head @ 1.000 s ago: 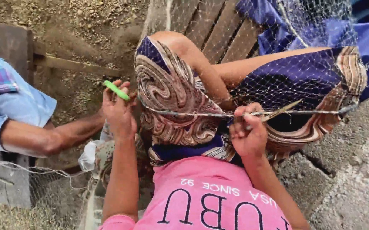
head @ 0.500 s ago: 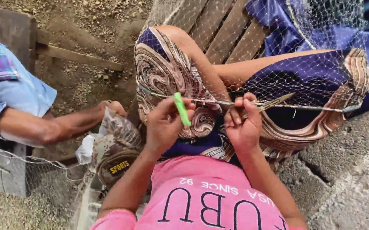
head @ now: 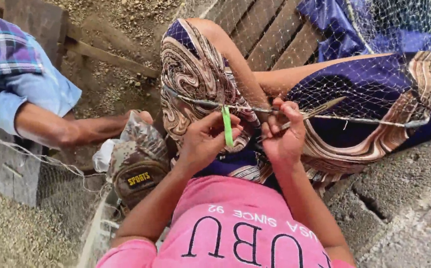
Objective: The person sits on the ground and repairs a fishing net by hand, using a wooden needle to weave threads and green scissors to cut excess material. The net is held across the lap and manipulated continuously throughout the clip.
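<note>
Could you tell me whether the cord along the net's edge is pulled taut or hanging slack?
Taut: the cord runs in a straight line across the lap, pinched by the right hand, while the left hand holds a green needle.

Looks like an outdoor work spot, maybe a yard in a fishing village, not any indoor room. The ground (head: 111, 84) is bare dirt and gravel, with a rough concrete slab (head: 409, 208) running along one side and weathered wooden planks (head: 260, 30) lying under a spread of fine fishing net (head: 374, 74). People are sitting low on the ground here, and another net (head: 51, 193) is trailing over the gravel, though it's hard to make out.
</note>
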